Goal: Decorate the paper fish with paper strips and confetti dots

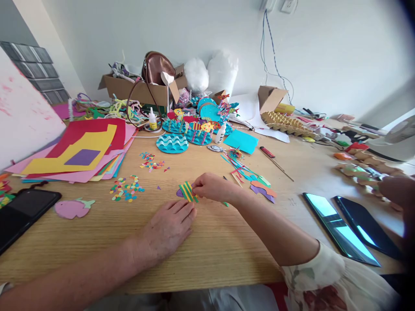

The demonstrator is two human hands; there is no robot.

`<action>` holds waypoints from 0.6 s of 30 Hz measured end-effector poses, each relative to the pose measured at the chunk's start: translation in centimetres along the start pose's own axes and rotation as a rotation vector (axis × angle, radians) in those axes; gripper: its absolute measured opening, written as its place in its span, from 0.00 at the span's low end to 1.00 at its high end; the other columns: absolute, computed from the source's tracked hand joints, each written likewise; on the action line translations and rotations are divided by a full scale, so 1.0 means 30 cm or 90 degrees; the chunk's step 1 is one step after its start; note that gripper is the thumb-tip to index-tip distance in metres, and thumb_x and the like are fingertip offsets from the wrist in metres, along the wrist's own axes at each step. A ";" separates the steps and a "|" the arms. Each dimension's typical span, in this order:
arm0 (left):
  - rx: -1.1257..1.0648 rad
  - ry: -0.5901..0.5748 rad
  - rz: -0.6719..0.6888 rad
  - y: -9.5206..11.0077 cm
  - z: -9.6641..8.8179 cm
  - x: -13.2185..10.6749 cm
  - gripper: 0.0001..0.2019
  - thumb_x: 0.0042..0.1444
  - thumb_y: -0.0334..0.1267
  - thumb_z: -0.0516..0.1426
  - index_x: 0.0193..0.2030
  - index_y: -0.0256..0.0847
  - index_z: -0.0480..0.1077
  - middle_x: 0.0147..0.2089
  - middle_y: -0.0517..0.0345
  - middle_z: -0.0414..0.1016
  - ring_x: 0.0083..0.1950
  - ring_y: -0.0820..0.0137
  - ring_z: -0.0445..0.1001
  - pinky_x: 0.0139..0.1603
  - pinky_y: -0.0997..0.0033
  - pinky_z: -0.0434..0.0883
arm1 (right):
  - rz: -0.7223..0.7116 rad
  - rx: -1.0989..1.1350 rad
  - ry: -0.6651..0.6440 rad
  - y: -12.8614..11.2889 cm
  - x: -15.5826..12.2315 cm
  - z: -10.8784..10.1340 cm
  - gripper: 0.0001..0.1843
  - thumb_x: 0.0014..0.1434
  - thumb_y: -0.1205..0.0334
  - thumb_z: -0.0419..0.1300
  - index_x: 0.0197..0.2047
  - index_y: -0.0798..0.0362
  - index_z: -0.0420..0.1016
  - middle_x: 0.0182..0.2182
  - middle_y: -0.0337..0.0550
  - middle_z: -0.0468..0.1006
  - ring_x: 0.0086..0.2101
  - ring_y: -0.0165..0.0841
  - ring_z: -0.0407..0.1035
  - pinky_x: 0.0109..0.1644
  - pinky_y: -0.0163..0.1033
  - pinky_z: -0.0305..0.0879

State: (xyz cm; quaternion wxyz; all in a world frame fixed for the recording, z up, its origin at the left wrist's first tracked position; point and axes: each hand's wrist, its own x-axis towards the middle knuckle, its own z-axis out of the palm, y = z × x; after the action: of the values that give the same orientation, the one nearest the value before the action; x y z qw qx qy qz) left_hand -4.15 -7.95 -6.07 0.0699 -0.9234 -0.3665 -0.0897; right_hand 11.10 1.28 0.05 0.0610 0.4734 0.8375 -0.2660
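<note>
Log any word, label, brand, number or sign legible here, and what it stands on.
No text can be read.
Yellow-labelled glue bottle: label print too small to read.
White glue bottle: dark print, too small to read.
Red-and-black packet: too small to tell any lettering.

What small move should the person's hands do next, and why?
Perhaps the right hand should press the yellow and green stripes flat on the purple shape, because this hand is at their edge and the left hand lies close by.
</note>
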 end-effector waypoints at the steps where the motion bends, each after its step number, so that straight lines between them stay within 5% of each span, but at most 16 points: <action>1: -0.002 -0.005 -0.002 0.001 -0.002 -0.001 0.15 0.57 0.36 0.50 0.51 0.34 0.62 0.53 0.48 0.68 0.54 0.63 0.64 0.52 0.63 0.61 | -0.001 -0.006 -0.001 -0.010 0.011 -0.003 0.13 0.49 0.65 0.51 0.28 0.58 0.77 0.19 0.36 0.70 0.20 0.23 0.58 0.22 0.29 0.49; 18: 0.006 0.063 -0.004 0.005 0.039 -0.023 0.14 0.59 0.35 0.48 0.51 0.34 0.63 0.54 0.50 0.67 0.54 0.63 0.63 0.52 0.62 0.60 | -0.038 -0.047 -0.013 -0.055 0.099 0.008 0.13 0.48 0.65 0.52 0.29 0.58 0.78 0.22 0.41 0.75 0.22 0.25 0.61 0.22 0.29 0.51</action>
State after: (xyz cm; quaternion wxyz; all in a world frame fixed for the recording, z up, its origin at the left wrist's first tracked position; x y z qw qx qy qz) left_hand -4.41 -8.30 -7.36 0.0920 -0.9164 -0.3658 -0.1341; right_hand 8.09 2.74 -0.56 0.0791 0.4429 0.8599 -0.2412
